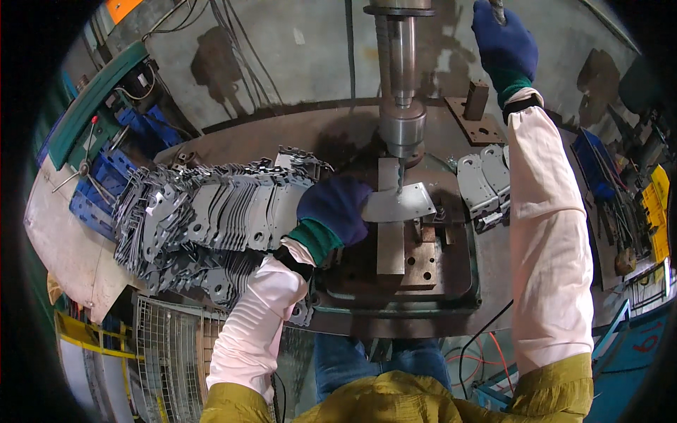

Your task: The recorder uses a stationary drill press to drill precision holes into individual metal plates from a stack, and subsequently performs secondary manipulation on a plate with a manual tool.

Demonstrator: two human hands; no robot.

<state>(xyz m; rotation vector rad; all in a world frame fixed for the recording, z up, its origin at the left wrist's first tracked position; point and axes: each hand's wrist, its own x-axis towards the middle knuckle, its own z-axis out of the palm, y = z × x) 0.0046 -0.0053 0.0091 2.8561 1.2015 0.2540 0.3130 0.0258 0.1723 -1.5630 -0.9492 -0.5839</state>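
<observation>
My left hand (334, 210), in a blue glove with a green cuff, is closed on the left end of a flat grey metal plate (415, 203). The plate lies across a long steel bar (390, 250) under the drill press chuck (403, 128). A thin drill bit (401, 173) points down at the plate; whether its tip touches cannot be made out. Raised at the upper right, my right hand (505, 44), gloved the same way, is wrapped round a metal lever handle (498, 11). Small holes show at the plate's right end.
Large stacks of grey metal plates (218, 211) crowd the table left of my left hand. More formed plates (483, 176) lie to the right, near a steel block on a base (476, 113). Blue bins (596, 162) stand far right. A wire basket (169, 338) is below left.
</observation>
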